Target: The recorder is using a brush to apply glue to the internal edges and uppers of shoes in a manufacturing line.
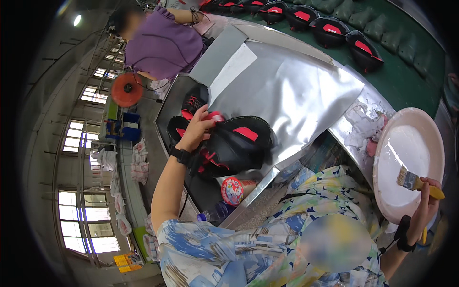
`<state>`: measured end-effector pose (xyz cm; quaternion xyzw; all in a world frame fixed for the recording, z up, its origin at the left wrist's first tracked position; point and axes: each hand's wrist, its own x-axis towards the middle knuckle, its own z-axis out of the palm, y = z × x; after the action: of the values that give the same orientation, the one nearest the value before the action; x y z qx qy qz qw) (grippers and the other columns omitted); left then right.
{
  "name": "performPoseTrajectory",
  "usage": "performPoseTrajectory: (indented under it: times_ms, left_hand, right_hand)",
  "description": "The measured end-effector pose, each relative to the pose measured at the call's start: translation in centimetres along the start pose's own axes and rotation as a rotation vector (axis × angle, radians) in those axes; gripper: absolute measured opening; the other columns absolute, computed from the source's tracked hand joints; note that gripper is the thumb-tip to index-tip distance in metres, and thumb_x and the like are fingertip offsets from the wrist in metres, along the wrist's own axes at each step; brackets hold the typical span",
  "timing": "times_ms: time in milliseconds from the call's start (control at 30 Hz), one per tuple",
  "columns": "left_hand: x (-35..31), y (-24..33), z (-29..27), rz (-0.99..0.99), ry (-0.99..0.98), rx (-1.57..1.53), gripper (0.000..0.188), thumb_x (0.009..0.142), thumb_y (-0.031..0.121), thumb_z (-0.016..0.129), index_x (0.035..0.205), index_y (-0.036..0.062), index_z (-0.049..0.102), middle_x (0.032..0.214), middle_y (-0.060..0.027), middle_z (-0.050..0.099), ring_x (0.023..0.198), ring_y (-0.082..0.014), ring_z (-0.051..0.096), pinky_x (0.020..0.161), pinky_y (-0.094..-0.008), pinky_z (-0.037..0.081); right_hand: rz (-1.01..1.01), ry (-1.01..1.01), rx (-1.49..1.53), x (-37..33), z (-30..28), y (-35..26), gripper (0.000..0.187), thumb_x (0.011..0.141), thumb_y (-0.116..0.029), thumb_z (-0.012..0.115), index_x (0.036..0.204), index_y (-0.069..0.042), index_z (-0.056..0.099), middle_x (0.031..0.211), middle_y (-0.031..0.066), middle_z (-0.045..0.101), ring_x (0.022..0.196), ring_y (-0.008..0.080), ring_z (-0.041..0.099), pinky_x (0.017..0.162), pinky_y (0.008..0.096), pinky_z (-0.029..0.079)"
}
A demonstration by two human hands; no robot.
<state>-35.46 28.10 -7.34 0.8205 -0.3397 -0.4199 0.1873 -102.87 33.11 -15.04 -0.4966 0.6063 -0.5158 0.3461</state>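
My left hand is closed at the red lining of a black shoe upper, gripping it over the metal worktop at the left. Beside that hand are more black-and-red shoe uppers, partly hidden by it. On the right, my right hand holds a paintbrush by its yellow handle, with pale bristles pointing left. The brush is above a white plastic basin, which has a white coating inside. Whether the bristles touch the basin's inside I cannot tell.
A shiny metal sheet covers the worktop. Crumpled white scraps lie beside the basin. A red-lidded tub and a bottle stand near me. Several shoe uppers line a green belt. A person works at the far left.
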Motion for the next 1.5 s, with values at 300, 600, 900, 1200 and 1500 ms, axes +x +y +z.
performPoseTrajectory:
  times_ms: [300,600,900,1200,1500]
  left_hand:
    - [1.0,-1.6,3.7,0.013,-0.355,-0.107,0.082,0.088,0.036,0.076,0.148,-0.0043,0.038,0.142,-0.0179,0.050,0.125,-0.0236,0.054,0.105,-0.0327,0.044]
    - [0.0,4.9,10.5,0.228,-0.186,0.296,0.070,0.068,0.000,0.073,0.136,-0.0009,0.053,0.114,-0.0134,0.066,0.106,-0.0213,0.063,0.092,-0.0321,0.051]
    - [5.2,12.4,19.4,0.225,-0.658,-0.203,0.059,0.094,0.024,0.066,0.144,0.0028,0.046,0.123,-0.0135,0.063,0.109,-0.0234,0.060,0.097,-0.0373,0.048]
    - [6.7,13.9,25.3,1.419,-0.364,1.031,0.065,0.071,-0.002,0.069,0.133,0.0131,0.061,0.137,-0.0143,0.054,0.116,-0.0355,0.055,0.102,-0.0420,0.047]
    - [14.3,16.3,22.5,1.132,-0.093,0.489,0.036,0.090,0.005,0.059,0.125,0.0063,0.056,0.119,-0.0099,0.066,0.110,-0.0262,0.065,0.091,-0.0361,0.054]
  right_hand:
    - [-0.032,-0.005,0.006,-1.0,0.5,-1.7,0.011,0.101,-0.014,0.060,0.105,-0.003,0.060,0.104,0.0059,0.064,0.100,0.0130,0.058,0.090,0.0266,0.042]
    - [0.017,0.011,0.149,-1.4,1.8,-1.9,0.009,0.099,-0.009,0.061,0.105,-0.003,0.059,0.103,0.0051,0.065,0.095,0.0103,0.058,0.087,0.0253,0.044]
    - [0.068,-0.018,0.212,-2.1,2.8,-3.9,0.009,0.096,-0.005,0.064,0.104,-0.002,0.060,0.099,0.0058,0.065,0.095,0.0113,0.062,0.085,0.0239,0.049]
    - [-0.061,0.094,-0.294,-0.3,-0.7,-2.3,0.014,0.091,-0.013,0.069,0.095,0.000,0.065,0.087,0.0052,0.066,0.082,0.0121,0.062,0.074,0.0268,0.048]
    - [-0.100,-0.340,-0.288,6.0,8.8,1.1,0.025,0.087,-0.022,0.071,0.091,0.002,0.065,0.078,0.0219,0.068,0.070,0.0354,0.067,0.066,0.0411,0.051]
